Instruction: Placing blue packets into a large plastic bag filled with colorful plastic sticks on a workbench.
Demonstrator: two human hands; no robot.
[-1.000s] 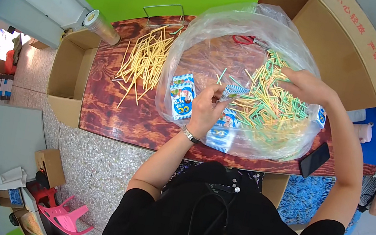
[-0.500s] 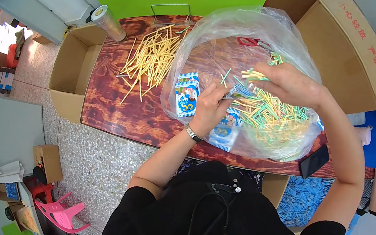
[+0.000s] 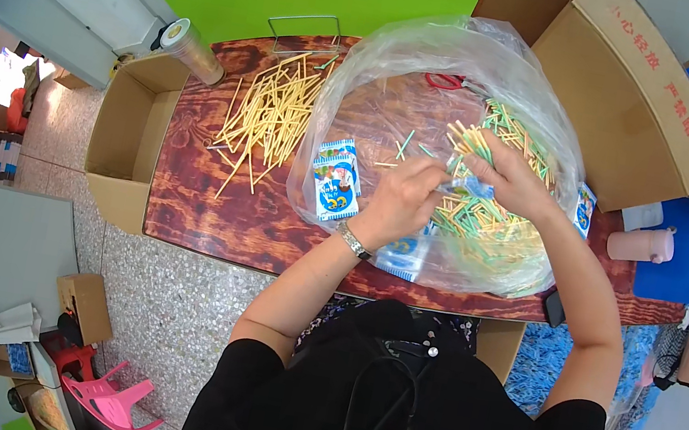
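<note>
right hand [image 3: 509,180] has a snug grip on the sticks [image 3: 465,141], left hand [image 3: 408,197] pinches the packet [image 3: 474,186], so line those ends up imo

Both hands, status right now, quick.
Left hand: closed, pinching a small blue packet.
Right hand: closed, holding a bunch of yellow and green sticks.

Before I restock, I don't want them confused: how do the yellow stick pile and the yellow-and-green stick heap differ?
The loose yellow stick pile looks almost wholly yellow; the yellow-and-green stick heap mixes colours. The pile's sticks look longer than the heap's. The pile lies on the brown wooden table; the heap, inside the clear plastic bag. Both are jumbled.
</note>
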